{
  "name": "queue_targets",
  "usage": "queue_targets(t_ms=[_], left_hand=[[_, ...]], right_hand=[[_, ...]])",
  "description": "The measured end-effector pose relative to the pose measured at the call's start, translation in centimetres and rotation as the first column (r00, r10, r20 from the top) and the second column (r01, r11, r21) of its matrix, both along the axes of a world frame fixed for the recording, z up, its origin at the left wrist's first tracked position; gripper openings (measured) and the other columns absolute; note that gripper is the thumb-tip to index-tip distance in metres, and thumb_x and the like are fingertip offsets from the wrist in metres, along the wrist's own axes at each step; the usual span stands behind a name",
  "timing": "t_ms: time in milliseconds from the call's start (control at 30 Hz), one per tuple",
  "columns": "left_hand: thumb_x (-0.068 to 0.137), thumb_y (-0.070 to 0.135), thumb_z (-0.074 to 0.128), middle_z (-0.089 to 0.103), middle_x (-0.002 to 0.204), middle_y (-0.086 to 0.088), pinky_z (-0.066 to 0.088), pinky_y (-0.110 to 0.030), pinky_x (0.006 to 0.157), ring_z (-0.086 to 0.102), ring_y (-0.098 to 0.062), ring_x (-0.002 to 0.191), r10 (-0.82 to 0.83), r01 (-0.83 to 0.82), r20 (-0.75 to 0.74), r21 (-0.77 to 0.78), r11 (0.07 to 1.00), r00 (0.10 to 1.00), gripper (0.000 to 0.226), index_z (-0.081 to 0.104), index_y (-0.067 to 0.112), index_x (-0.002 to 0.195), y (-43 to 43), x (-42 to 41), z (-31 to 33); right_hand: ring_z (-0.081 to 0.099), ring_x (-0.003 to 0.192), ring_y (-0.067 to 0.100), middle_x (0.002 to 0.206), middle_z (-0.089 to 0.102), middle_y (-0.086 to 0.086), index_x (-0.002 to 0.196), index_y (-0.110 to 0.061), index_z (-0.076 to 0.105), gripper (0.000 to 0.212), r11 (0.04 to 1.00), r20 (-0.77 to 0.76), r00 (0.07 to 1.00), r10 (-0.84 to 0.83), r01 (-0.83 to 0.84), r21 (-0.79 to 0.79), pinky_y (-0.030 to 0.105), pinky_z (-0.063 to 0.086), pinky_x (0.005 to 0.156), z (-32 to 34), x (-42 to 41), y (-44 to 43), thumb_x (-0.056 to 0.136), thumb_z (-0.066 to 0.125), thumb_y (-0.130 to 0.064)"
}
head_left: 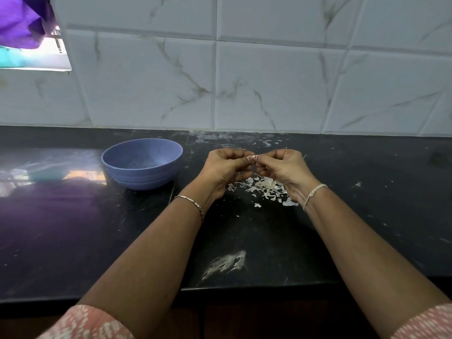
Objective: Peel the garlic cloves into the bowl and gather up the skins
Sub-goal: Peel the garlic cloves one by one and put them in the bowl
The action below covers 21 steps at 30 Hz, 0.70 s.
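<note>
My left hand [226,168] and my right hand [285,171] meet fingertip to fingertip above the black counter. Between them they pinch a small pale garlic clove [252,158], mostly hidden by the fingers. Under and between the hands lies a heap of white garlic skins [265,188], with what looks like a whitish clove among them. A blue bowl [122,159] stands left of my left hand; its inside looks pale and I cannot make out cloves in it.
The black counter [367,204] runs to a white tiled wall [244,81] behind. A whitish smear [226,263] marks the counter near its front edge. Small skin flecks are scattered at the back. A window with purple cloth [22,20] is at the top left.
</note>
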State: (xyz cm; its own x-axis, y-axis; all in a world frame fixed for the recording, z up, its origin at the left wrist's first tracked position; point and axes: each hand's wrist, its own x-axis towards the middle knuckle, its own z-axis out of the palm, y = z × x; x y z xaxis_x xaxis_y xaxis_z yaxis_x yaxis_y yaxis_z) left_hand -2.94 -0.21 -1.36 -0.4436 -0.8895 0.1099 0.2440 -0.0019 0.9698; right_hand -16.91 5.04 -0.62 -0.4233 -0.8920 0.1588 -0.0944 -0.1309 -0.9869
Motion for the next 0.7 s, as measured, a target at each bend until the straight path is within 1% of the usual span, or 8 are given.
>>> queue_targets(t_ms=[133, 200, 333, 433, 500, 533, 600, 700], left_hand=[[0.088, -0.003, 0.066, 0.071, 0.072, -0.003, 0.058, -0.021, 0.059, 0.07, -0.009, 0.065, -0.015, 0.016, 0.01, -0.024, 1.0, 1.0, 0.006, 0.069, 0.002, 0.09, 0.1, -0.1, -0.1], [0.088, -0.002, 0.066, 0.07, 0.075, -0.004, 0.058, -0.021, 0.059, 0.069, -0.008, 0.065, -0.01, 0.011, 0.02, -0.034, 0.999, 1.0, 0.005, 0.07, 0.002, 0.09, 0.1, -0.1, -0.1], [0.089, 0.004, 0.069, 0.068, 0.082, -0.01, 0.06, -0.027, 0.061, 0.066, -0.012, 0.067, 0.073, -0.069, 0.063, -0.068, 0.995, 0.995, 0.002, 0.07, 0.004, 0.09, 0.0, -0.3, -0.2], [0.089, 0.008, 0.069, 0.07, 0.085, -0.013, 0.062, -0.037, 0.067, 0.067, -0.019, 0.069, 0.183, -0.156, 0.153, -0.172, 0.973, 0.971, 0.003, 0.07, 0.006, 0.092, -0.3, -0.6, -0.4], [0.09, 0.01, 0.067, 0.07, 0.08, -0.009, 0.062, -0.04, 0.066, 0.067, -0.02, 0.064, 0.261, -0.196, 0.214, -0.281, 0.939, 0.941, 0.003, 0.07, 0.008, 0.089, -0.3, -0.8, -0.4], [0.091, 0.011, 0.066, 0.069, 0.077, -0.006, 0.062, -0.04, 0.064, 0.066, -0.019, 0.061, 0.285, -0.204, 0.233, -0.318, 0.926, 0.93, 0.005, 0.069, 0.008, 0.09, -0.2, -0.9, -0.4], [0.092, 0.01, 0.062, 0.065, 0.075, -0.003, 0.061, -0.034, 0.057, 0.064, -0.018, 0.058, 0.304, -0.199, 0.262, -0.361, 0.911, 0.916, 0.008, 0.068, 0.005, 0.093, -0.1, -1.1, -0.4], [0.094, 0.009, 0.059, 0.06, 0.075, 0.0, 0.06, -0.031, 0.054, 0.061, -0.015, 0.054, 0.297, -0.175, 0.289, -0.381, 0.908, 0.91, 0.007, 0.065, 0.005, 0.094, 0.0, -1.0, -0.4]], right_hand=[[0.063, 0.06, 0.014, 0.064, 0.067, 0.008, 0.076, 0.001, 0.068, 0.012, 1.0, -0.015, 1.0, -0.009, 0.009, 0.0, 0.022, 0.056, 0.065, 0.0, 0.1, 0.1, 0.079, 0.078, -0.005], [0.064, 0.063, 0.015, 0.066, 0.067, 0.008, 0.077, 0.0, 0.069, 0.011, 1.0, -0.02, 1.0, 0.001, -0.001, 0.002, 0.023, 0.057, 0.068, 0.0, 0.0, 0.1, 0.079, 0.077, -0.006], [0.065, 0.066, 0.013, 0.071, 0.069, 0.008, 0.082, -0.001, 0.071, 0.005, 0.998, -0.028, 0.998, 0.056, -0.056, 0.003, 0.023, 0.057, 0.07, 0.2, -0.1, 0.3, 0.082, 0.075, -0.004], [0.067, 0.065, 0.012, 0.072, 0.07, 0.008, 0.083, -0.002, 0.072, 0.005, 0.999, -0.045, 0.998, 0.052, -0.053, -0.01, 0.024, 0.058, 0.072, 0.2, 0.0, 0.3, 0.08, 0.076, -0.003], [0.067, 0.065, 0.011, 0.073, 0.071, 0.007, 0.084, -0.002, 0.073, 0.005, 0.999, -0.053, 0.998, 0.036, -0.037, -0.021, 0.021, 0.059, 0.068, 0.2, -0.1, 0.3, 0.08, 0.076, -0.003], [0.067, 0.065, 0.011, 0.074, 0.071, 0.008, 0.085, -0.002, 0.073, 0.006, 0.999, -0.062, 0.998, 0.032, -0.034, -0.026, 0.02, 0.057, 0.066, 0.2, -0.1, 0.3, 0.08, 0.076, -0.003], [0.066, 0.066, 0.011, 0.076, 0.071, 0.009, 0.089, 0.0, 0.073, 0.009, 0.999, -0.084, 0.996, 0.034, -0.037, -0.037, 0.019, 0.056, 0.064, 0.1, -0.1, 0.3, 0.081, 0.075, -0.004], [0.066, 0.07, 0.012, 0.08, 0.071, 0.011, 0.093, 0.002, 0.072, 0.012, 0.998, -0.104, 0.994, 0.04, -0.046, -0.053, 0.021, 0.058, 0.07, 0.0, -0.1, 0.2, 0.083, 0.074, -0.004]])
